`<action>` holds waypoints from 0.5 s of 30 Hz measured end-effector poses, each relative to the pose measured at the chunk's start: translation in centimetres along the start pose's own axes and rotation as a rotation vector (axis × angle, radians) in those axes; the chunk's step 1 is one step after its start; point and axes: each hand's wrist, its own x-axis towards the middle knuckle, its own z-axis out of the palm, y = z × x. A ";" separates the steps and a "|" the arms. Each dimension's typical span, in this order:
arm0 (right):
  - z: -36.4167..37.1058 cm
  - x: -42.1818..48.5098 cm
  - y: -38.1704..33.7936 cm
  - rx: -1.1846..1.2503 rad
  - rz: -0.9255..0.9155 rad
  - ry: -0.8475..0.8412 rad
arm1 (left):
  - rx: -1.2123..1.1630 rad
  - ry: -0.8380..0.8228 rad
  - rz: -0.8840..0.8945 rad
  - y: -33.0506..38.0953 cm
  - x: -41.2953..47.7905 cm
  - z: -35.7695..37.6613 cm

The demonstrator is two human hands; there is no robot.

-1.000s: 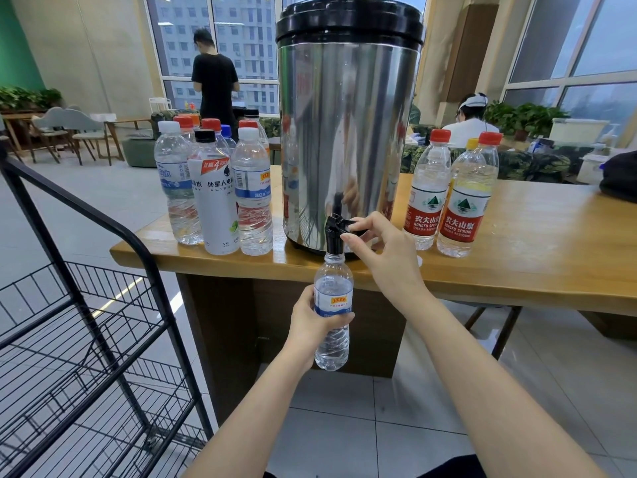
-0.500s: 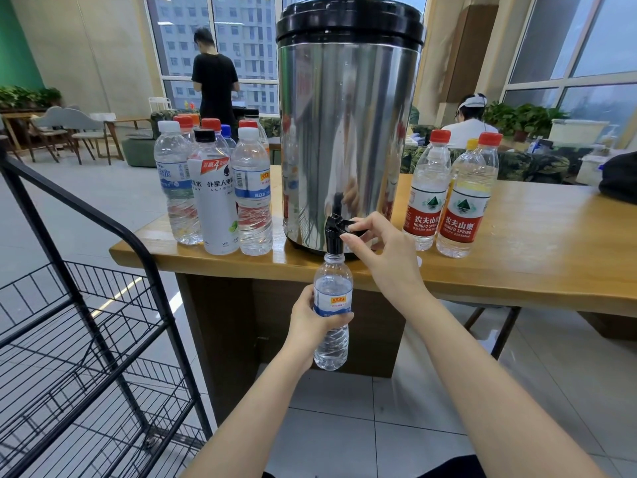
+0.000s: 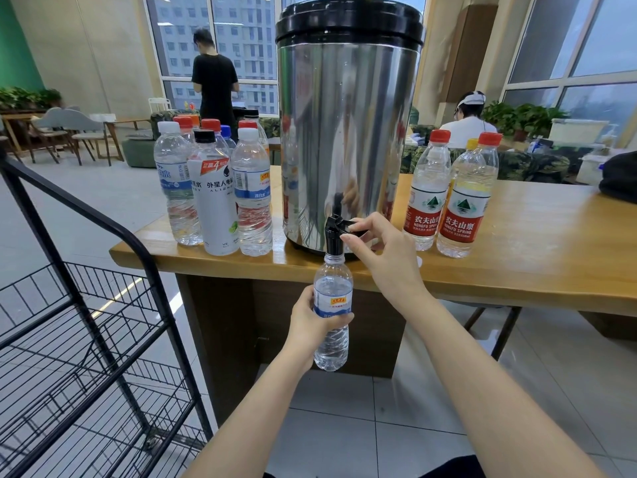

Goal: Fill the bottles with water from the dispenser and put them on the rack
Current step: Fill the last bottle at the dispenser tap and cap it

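Bottle filling is the step in hand, judging by how things stand. Far left, the black wire rack waits on the floor, its shelves showing no bottles in the part that is in view. Next, on the table, a cluster of capped bottles stands upright beside the dispenser, touching or nearly touching one another; whether they hold water is hard to tell.

Below the table edge, the left hand is wrapped around the middle of the small uncapped bottle, fingers closed over its label. It hangs upright, long axis vertical, its mouth right under the black tap, which juts out past the table edge. Water seems to reach its upper part, though the clear plastic makes the level uncertain.

The right hand is pinched on the tap lever, thumb and fingers narrow around it. Right of the dispenser stand two red-capped bottles, with a yellow-capped one partly hidden behind them.

The coming move likely turns on this: the rack lies well to the left of the bottle and lower, so the left hand, already gripping it and nearer that side, is the natural carrier once the tap is let go. A cap would probably be needed first; none is clearly visible.
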 end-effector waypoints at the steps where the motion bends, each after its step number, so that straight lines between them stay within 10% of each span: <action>1: 0.0 0.0 0.0 0.002 0.000 0.001 | 0.000 0.000 0.000 0.0 0.0 0.0; 15: -0.2 -0.1 -0.2 0.016 0.023 -0.017 | 0.000 -0.008 0.003 0.0 0.0 0.0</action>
